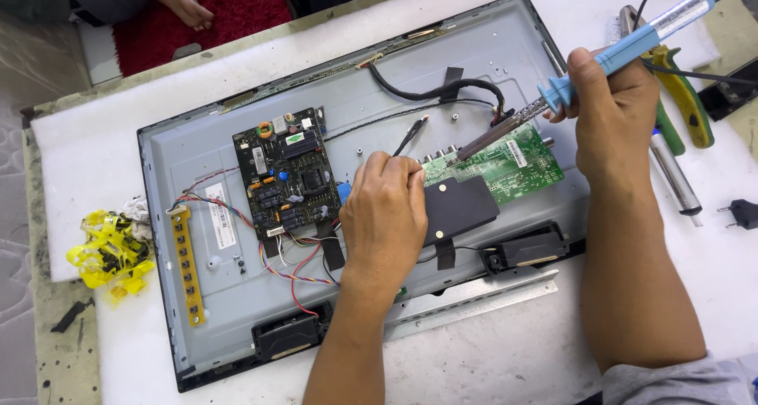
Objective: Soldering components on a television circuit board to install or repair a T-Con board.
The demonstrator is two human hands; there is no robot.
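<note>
Right hand (612,109) grips a blue soldering iron (600,58), tip on the green circuit board (513,168). Left hand (384,215), fingers curled, pinches a thin wire (410,135) beside it.

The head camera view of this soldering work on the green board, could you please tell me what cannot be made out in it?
- Head view: what the left hand pinches is hidden by its own fingers.
- The soldering iron tip's exact contact on the green board is too small to tell.
- The iron's rear end and cord are cut off by the top edge.
- The right hand covers part of the pliers beside it.
</note>
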